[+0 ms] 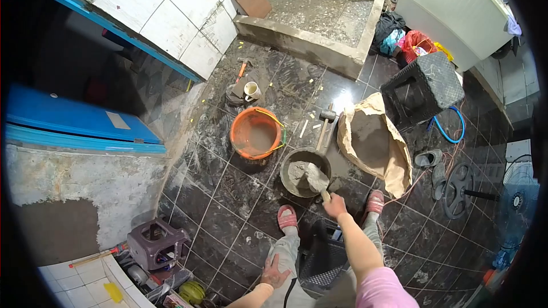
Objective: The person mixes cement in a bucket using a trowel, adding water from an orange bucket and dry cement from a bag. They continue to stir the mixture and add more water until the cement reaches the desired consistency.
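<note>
My right hand (335, 206) is closed around the handle of a trowel (315, 178), whose blade is coated with grey mortar. The blade lies inside a dark round tub (326, 163), over a heap of wet mortar (296, 171). My left hand (275, 275) rests on my left thigh with its fingers spread and holds nothing. Just beyond the tub, a sledgehammer (327, 115) lies on the tiles. To its right an open paper sack (401, 157) holds grey powder. An orange bucket (235, 128) with a muddy inside stands left of the tub.
A mug (251, 90) and an orange-handled hammer (242, 71) are beyond the bucket. A black stool (422, 88) lies tipped at the right, near sandals (428, 158) and a fan (514, 201). A low curb (308, 45) crosses the back. A maroon stool (151, 242) is at left.
</note>
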### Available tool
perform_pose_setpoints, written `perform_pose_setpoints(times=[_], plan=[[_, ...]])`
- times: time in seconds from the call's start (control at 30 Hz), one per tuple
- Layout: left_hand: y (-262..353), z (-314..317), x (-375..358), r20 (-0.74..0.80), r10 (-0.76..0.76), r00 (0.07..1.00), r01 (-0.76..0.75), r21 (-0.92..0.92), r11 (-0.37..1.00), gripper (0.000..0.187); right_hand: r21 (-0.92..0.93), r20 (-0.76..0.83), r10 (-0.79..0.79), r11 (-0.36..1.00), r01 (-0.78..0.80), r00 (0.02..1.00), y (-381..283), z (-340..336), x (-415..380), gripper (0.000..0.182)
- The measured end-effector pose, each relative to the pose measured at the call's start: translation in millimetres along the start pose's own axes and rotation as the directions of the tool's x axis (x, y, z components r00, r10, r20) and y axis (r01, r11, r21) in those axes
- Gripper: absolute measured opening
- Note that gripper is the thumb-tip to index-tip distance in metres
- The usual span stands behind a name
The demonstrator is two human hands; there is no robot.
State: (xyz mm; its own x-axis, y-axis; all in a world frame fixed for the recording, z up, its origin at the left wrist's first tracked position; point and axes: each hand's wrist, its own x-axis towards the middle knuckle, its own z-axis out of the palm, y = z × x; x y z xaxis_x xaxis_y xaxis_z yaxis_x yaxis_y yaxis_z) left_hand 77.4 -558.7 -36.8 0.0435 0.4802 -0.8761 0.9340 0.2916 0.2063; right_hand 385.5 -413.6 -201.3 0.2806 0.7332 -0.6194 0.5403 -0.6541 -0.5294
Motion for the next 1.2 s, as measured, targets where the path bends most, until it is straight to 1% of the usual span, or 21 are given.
perform_pose_setpoints(times=[0.03, 0.07, 0.1, 0.17, 0.27, 0.3, 0.4, 0.43, 0.47, 0.53, 0.57, 0.63, 0.67, 0.7, 0.8, 0.87, 0.93, 0.97, 1.1, 1.17, 1.2], plan=[[-2.5, 2.2, -2.0, -0.05, 0.043, 0.998, -0.043, -0.007, 0.999, 0.102, -0.033, -0.02, 0.028, 0.999, -0.028, 0.999, -11.9, 10.6, 8.3, 0.036], [-4.3, 3.5, -1.8, -0.05, 0.044, 0.998, -0.044, -0.006, 0.999, 0.103, -0.065, -0.045, 0.052, 0.996, -0.055, 0.998, -23.7, 16.8, 20.1, 0.034], [-5.9, 4.3, -2.4, -0.05, 0.044, 0.998, -0.044, -0.005, 0.999, 0.103, -0.069, 0.057, 0.115, 0.991, -0.111, 0.992, -28.2, 21.1, 36.2, 0.036], [-6.9, 2.7, -5.0, -0.04, 0.028, 0.999, -0.028, -0.013, 1.0, 0.103, -0.101, 0.259, 0.236, 0.971, -0.216, 0.937, -36.6, 24.4, 61.5, 0.042], [-1.9, -2.6, -5.1, -0.009, 0.006, 1.0, -0.006, -0.03, 1.0, 0.103, -0.211, 0.298, 0.216, 0.965, -0.157, 0.93, -52.2, 18.7, 72.4, 0.043], [1.1, -5.0, -6.0, 0.002, 0.008, 1.0, -0.008, -0.032, 0.999, 0.102, -0.276, 0.361, 0.214, 0.954, -0.115, 0.907, -56.0, 11.7, 75.1, 0.041], [0.6, -3.2, 0.8, 0.0, 0.03, 1.0, -0.03, -0.021, 0.999, 0.102, -0.375, 0.468, 0.105, 0.923, 0.09, 0.877, -58.6, -0.8, 74.9, 0.04], [-2.2, 0.3, -0.3, 0.0, 0.034, 0.999, -0.034, -0.015, 0.999, 0.101, -0.414, 0.488, 0.001, 0.881, 0.23, 0.873, -56.9, -1.6, 72.3, 0.039], [-2.5, 0.2, 0.9, 0.0, 0.035, 0.999, -0.035, -0.012, 0.999, 0.101, -0.346, 0.475, 0.053, 0.929, 0.131, 0.878, -60.6, -8.9, 68.6, 0.039], [-2.0, 2.9, 0.9, 0.002, 0.03, 1.0, -0.029, -0.015, 0.999, 0.1, -0.2, 0.468, 0.156, 0.977, -0.068, 0.87, -69.4, -25.2, 57.9, 0.038], [-3.9, 3.7, 0.8, -0.01, 0.035, 0.999, -0.035, 0.005, 0.999, 0.101, -0.218, 0.365, 0.074, 0.976, 0.007, 0.928, -50.1, -2.1, 69.1, 0.036], [-5.2, 10.2, 5.2, -0.031, 0.049, 0.998, -0.048, 0.037, 0.998, 0.102, -0.047, 0.468, 0.195, 0.979, -0.196, 0.862, -40.2, -5.1, 73.7, 0.036], [-5.6, 11.1, 3.6, -0.024, 0.04, 0.999, -0.039, 0.039, 0.998, 0.102, 0.031, 0.525, 0.244, 0.952, -0.305, 0.815, -37.9, -7.0, 74.1, 0.036], [-5.0, 11.2, 5.3, -0.022, 0.034, 0.999, -0.033, 0.039, 0.999, 0.103, -0.024, 0.442, 0.179, 0.982, -0.188, 0.879, -61.2, -33.4, 52.6, 0.038], [-1.7, 11.2, 4.7, -0.013, 0.022, 1.0, -0.021, 0.058, 0.998, 0.102, -0.039, 0.475, 0.213, 0.974, -0.221, 0.854, -60.0, -47.8, 34.0, 0.031], [6.4, 10.7, 6.9, -0.001, 0.012, 1.0, -0.012, 0.059, 0.998, 0.102, -0.054, 0.361, 0.182, 0.983, -0.174, 0.914, -52.5, -51.3, 24.2, 0.033], [17.3, 4.4, 4.1, 0.022, -0.014, 1.0, 0.013, 0.06, 0.998, 0.101, -0.084, 0.246, 0.15, 0.988, -0.133, 0.958, -36.5, -36.7, 32.8, 0.033], [20.3, 4.1, 4.3, 0.018, -0.007, 1.0, 0.006, 0.057, 0.998, 0.101, -0.136, 0.347, 0.086, 0.99, -0.041, 0.934, -46.4, -44.9, 36.8, 0.031], [15.2, 9.0, 7.2, -0.009, -0.023, 1.0, 0.024, 0.063, 0.998, 0.101, -0.249, 0.244, 0.081, 0.968, -0.018, 0.966, -69.5, -16.2, 65.1, 0.035], [7.9, 11.4, 3.1, -0.011, -0.027, 1.0, 0.027, 0.059, 0.998, 0.1, -0.214, 0.274, 0.015, 0.976, 0.045, 0.962, -73.3, -0.1, 59.5, 0.036], [10.0, 8.9, 3.2, -0.004, -0.043, 0.999, 0.043, 0.053, 0.998, 0.1, -0.206, 0.285, -0.018, 0.975, 0.079, 0.958, -81.5, -3.0, 53.7, 0.036]])
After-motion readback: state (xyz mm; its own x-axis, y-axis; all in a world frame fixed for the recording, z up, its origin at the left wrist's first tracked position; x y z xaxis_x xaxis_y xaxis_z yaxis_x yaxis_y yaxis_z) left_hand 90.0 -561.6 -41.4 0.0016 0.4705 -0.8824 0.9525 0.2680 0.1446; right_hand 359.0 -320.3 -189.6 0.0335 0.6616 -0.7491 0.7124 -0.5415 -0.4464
